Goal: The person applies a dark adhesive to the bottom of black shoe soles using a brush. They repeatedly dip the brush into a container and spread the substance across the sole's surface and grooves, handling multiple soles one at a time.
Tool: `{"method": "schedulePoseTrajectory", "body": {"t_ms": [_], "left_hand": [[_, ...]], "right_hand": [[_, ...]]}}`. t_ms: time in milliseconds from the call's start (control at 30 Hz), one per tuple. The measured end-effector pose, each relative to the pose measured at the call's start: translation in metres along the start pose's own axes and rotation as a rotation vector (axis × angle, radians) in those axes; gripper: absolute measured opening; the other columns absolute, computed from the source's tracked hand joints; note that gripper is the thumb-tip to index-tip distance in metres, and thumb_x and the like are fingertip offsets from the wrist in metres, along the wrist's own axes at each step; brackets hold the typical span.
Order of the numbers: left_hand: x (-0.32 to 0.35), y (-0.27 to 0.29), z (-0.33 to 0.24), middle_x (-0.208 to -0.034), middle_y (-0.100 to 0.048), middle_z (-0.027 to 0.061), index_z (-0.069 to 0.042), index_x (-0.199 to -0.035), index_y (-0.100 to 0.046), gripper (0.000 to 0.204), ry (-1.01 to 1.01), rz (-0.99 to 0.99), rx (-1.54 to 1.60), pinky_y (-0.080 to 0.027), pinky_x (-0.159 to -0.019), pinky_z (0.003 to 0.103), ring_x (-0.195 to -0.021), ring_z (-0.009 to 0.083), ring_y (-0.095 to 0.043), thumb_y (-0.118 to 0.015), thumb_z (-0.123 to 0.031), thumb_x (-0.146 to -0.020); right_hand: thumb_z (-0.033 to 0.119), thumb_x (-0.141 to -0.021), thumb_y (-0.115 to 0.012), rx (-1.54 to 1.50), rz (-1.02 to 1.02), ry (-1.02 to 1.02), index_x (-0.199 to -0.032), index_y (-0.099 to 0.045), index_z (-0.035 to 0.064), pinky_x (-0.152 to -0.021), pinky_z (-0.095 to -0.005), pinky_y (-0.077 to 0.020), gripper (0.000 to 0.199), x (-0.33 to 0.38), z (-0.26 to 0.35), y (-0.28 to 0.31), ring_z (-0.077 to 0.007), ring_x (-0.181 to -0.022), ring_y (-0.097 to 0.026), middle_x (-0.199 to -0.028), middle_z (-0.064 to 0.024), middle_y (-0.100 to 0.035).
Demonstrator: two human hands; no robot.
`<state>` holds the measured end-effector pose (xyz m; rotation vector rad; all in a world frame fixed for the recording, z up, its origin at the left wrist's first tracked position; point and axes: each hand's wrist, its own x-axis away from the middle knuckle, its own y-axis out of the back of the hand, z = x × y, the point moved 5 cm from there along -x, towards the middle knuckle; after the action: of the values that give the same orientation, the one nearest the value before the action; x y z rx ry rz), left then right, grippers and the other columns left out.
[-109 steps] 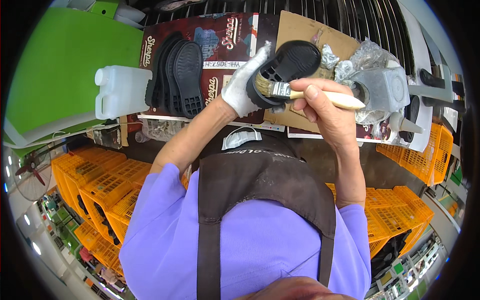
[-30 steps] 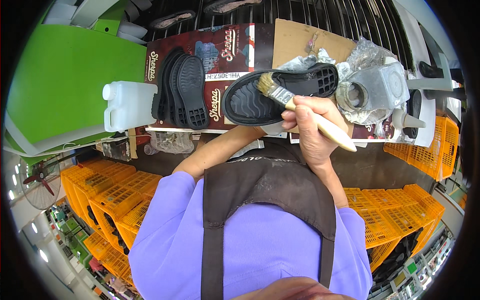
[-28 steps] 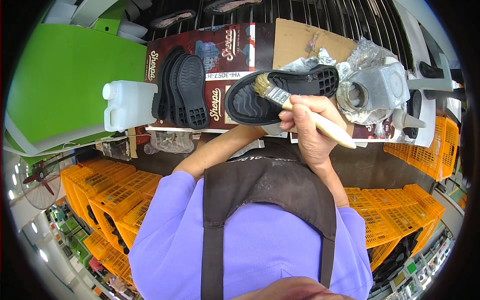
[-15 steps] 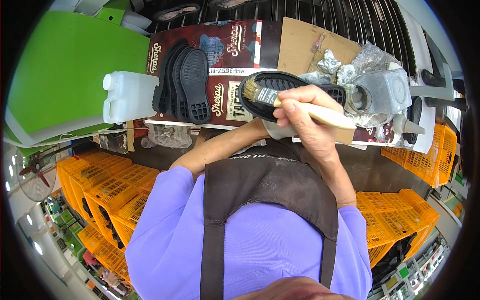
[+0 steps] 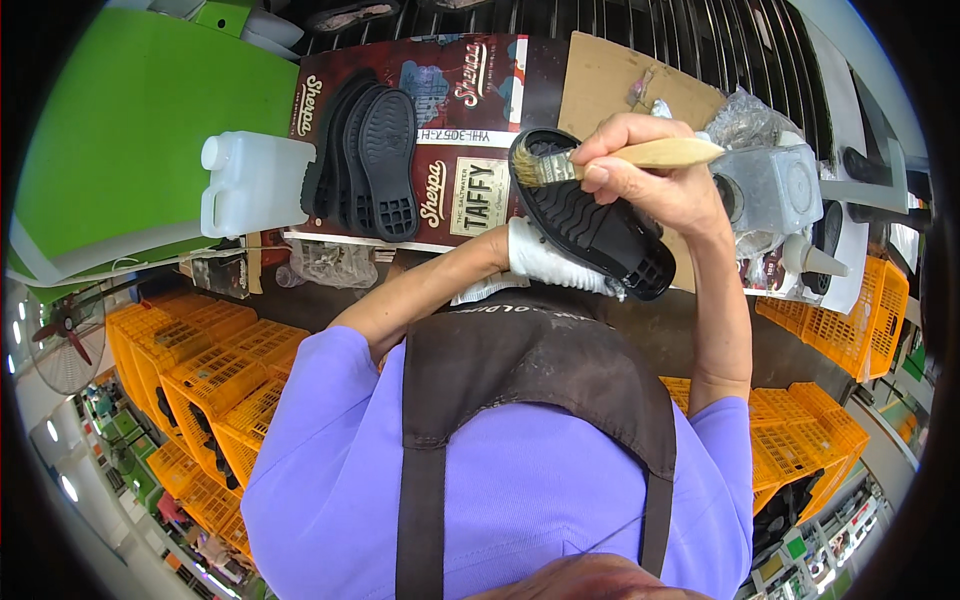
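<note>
My right hand (image 5: 668,182) grips a flat paintbrush (image 5: 670,152) with a pale wooden handle. Its bristles rest on the upper end of a black shoe sole (image 5: 592,232). The sole lies tilted, its patterned face up, over my left hand (image 5: 560,262), which wears a white glove and supports it from below; most of those fingers are hidden under the sole. To the left, several black soles (image 5: 384,165) lean together in a row on dark red printed cardboard (image 5: 436,150).
A translucent white jug (image 5: 258,185) stands left of the row, near a green panel (image 5: 170,120). At right sit a clear plastic container (image 5: 775,185), crumpled plastic (image 5: 745,120) and a nozzle bottle (image 5: 815,260). Orange crates (image 5: 235,370) flank me; metal rollers (image 5: 680,40) run behind the cardboard.
The held sole has turned clockwise and come nearer to me, its lower end swinging down. More of the white glove shows. The brush stays at the sole's upper end, shifted slightly right.
</note>
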<state>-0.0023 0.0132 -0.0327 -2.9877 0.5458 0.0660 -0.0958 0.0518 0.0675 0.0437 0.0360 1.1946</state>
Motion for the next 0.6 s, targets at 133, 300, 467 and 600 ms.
{"method": "schedulePoseTrajectory", "body": {"t_ms": [133,300,467,600], "left_hand": [[0.0,0.004,-0.005,-0.108,-0.055,0.0096,0.0,-0.116,-0.044,0.055,0.025,0.081,0.147,-0.049,-0.087,0.032,-0.1,0.0188,-0.056,-0.073,-0.005,-0.069],[-0.004,0.007,-0.016,-0.107,-0.058,0.012,0.0,-0.115,-0.047,0.058,-0.027,0.145,0.106,-0.049,-0.088,0.033,-0.1,0.0189,-0.057,-0.077,-0.004,-0.065],[0.004,0.015,-0.018,-0.107,-0.056,0.0084,-0.001,-0.117,-0.048,0.048,0.138,0.112,0.287,-0.048,-0.088,0.031,-0.1,0.0165,-0.055,-0.07,-0.009,-0.075],[0.016,0.032,0.005,-0.116,-0.053,0.0142,0.0,-0.123,-0.043,0.043,0.206,-0.166,0.702,-0.045,-0.09,0.035,-0.105,0.0224,-0.054,-0.055,-0.022,-0.087]], "right_hand": [[0.016,-0.076,-0.069,0.019,0.06,-0.098,-0.082,-0.065,-0.0007,-0.054,-0.0202,-0.0491,0.018,-0.006,-0.006,0.006,-0.0092,-0.06,-0.059,-0.071,-0.0054,-0.062],[0.017,-0.075,-0.07,0.01,0.141,-0.161,-0.082,-0.065,0.0001,-0.052,-0.0203,-0.0489,0.019,-0.009,-0.014,0.011,-0.0094,-0.06,-0.059,-0.071,-0.0049,-0.062],[0.021,-0.077,-0.068,0.024,0.22,-0.211,-0.085,-0.066,0.0016,-0.05,-0.019,-0.0469,0.021,0.001,-0.022,0.022,-0.0073,-0.06,-0.057,-0.068,-0.0027,-0.061],[0.019,-0.079,-0.065,-0.034,-0.044,-0.101,-0.089,-0.064,0.0008,-0.051,-0.0199,-0.0458,0.02,0.017,-0.015,0.047,-0.007,-0.06,-0.056,-0.073,-0.0024,-0.06]]}}
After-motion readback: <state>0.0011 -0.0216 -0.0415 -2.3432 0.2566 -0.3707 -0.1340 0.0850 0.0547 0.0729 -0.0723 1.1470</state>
